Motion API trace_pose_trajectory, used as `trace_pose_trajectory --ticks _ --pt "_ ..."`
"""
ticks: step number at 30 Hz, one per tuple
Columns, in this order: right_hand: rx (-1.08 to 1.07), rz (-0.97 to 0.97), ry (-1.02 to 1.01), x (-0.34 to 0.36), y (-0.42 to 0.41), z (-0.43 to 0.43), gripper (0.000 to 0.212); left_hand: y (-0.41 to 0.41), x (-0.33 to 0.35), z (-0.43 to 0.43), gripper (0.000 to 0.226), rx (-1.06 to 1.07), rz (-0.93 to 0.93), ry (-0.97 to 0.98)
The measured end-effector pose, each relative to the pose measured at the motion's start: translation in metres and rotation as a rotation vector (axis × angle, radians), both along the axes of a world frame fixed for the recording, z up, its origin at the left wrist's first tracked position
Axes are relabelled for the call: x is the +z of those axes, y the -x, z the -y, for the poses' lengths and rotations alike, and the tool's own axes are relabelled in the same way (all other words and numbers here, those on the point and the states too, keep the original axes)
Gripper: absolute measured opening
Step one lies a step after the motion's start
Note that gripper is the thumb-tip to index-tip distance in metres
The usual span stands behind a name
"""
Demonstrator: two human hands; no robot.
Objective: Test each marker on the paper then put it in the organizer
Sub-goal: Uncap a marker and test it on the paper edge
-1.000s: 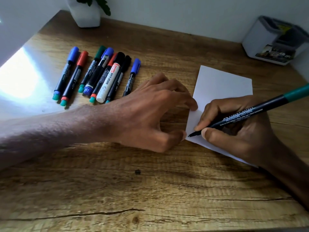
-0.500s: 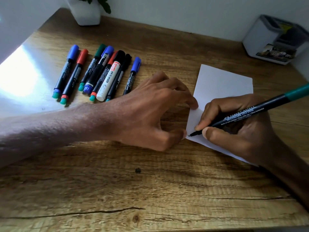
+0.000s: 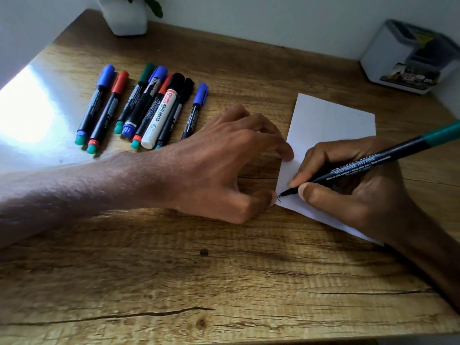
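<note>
A white sheet of paper (image 3: 331,120) lies on the wooden desk (image 3: 224,282), right of centre. My right hand (image 3: 361,197) grips a black marker with a green end (image 3: 373,163), its tip touching the paper's near left corner, where a small dark mark shows. My left hand (image 3: 224,165) presses its fingertips and thumb on the paper's left edge. Several capped markers (image 3: 149,108) in blue, red, green and black lie in a row at the back left. The white organizer (image 3: 388,53) stands at the back right corner.
A white plant pot (image 3: 127,18) sits at the back edge against the wall. Bright glare covers the desk's left side (image 3: 25,115). Bare wood stretches across the desk's near part.
The marker tip has shifted slightly on the paper and a small mark now shows at its tip. Both hands stay in nearly the same place.
</note>
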State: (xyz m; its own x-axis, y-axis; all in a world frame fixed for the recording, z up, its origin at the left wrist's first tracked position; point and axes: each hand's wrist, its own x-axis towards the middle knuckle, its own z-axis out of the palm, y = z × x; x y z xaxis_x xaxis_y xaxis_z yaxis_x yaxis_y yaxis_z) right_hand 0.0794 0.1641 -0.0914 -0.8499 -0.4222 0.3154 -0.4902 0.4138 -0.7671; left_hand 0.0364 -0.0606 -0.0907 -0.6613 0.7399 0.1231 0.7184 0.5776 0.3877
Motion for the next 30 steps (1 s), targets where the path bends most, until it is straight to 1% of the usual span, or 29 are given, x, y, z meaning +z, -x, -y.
trace_pose_trajectory --ticks 13,17,19,30 --pt "-0.018 -0.004 0.010 0.0001 0.0005 -0.0002 0.011 0.0008 -0.0005 0.0005 0.070 -0.006 -0.007 0.001" --pt "-0.019 0.012 0.006 0.0007 0.0000 0.0004 0.003 0.0004 -0.0001 0.0006 0.070 -0.004 -0.004 0.008" --pt "-0.026 0.017 0.007 0.0005 -0.0002 0.0008 0.007 0.0001 -0.0001 0.0004 0.069 -0.004 -0.004 0.005" --pt "-0.058 0.029 0.029 0.0011 0.0003 0.0020 0.006 -0.0006 0.0008 0.0001 0.069 0.003 0.001 0.006"
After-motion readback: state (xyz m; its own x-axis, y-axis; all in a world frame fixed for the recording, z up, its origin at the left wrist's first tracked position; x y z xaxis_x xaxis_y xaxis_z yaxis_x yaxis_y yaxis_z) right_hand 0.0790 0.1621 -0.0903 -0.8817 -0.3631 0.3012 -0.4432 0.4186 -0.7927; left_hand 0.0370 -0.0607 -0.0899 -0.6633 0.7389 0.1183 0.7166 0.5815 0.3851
